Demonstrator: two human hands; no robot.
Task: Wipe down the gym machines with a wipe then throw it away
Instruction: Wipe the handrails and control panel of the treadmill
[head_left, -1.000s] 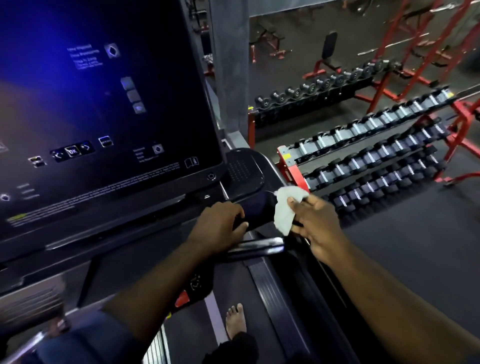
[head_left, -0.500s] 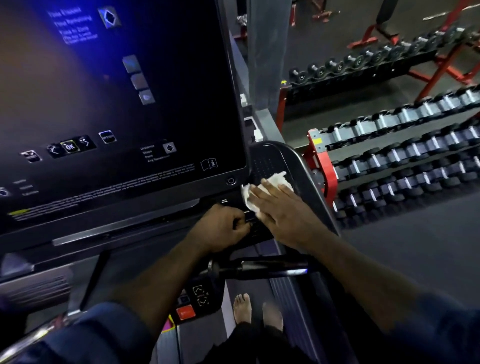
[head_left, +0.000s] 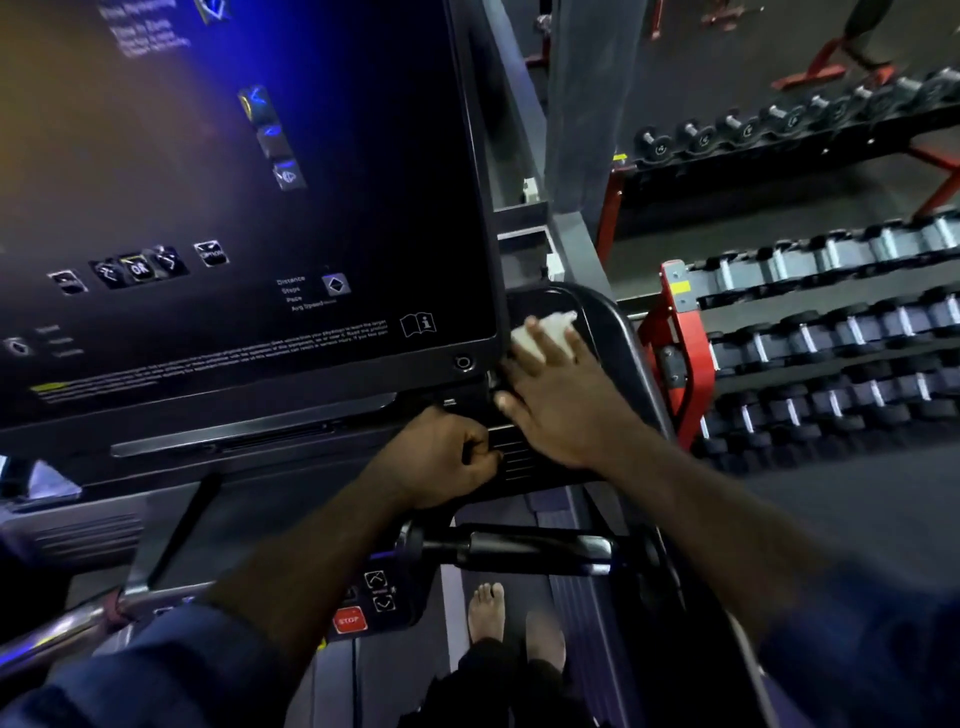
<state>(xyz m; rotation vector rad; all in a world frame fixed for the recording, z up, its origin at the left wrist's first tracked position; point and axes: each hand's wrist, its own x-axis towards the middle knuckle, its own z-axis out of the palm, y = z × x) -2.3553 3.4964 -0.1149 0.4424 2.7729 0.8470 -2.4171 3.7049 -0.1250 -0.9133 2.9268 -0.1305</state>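
Observation:
I stand at a treadmill with a big dark console screen (head_left: 234, 208). My right hand (head_left: 561, 395) lies flat, fingers straight, and presses a white wipe (head_left: 550, 327) onto the black side tray (head_left: 608, 317) just right of the screen's lower corner. Only the far end of the wipe shows past my fingertips. My left hand (head_left: 441, 457) is curled tight at the console's lower edge, beside a ribbed panel, and seems to grip that edge.
A black handlebar (head_left: 519, 548) crosses below my hands, with a red STOP button (head_left: 349, 621) to its left. My bare feet (head_left: 485, 610) are on the belt. Red dumbbell racks (head_left: 675, 332) stand close on the right, and a grey pillar (head_left: 587, 104) rises behind the tray.
My right hand carried the wipe from the tray's outer right side up and left onto the tray by the screen, flattening over it. My left hand stayed on the console edge.

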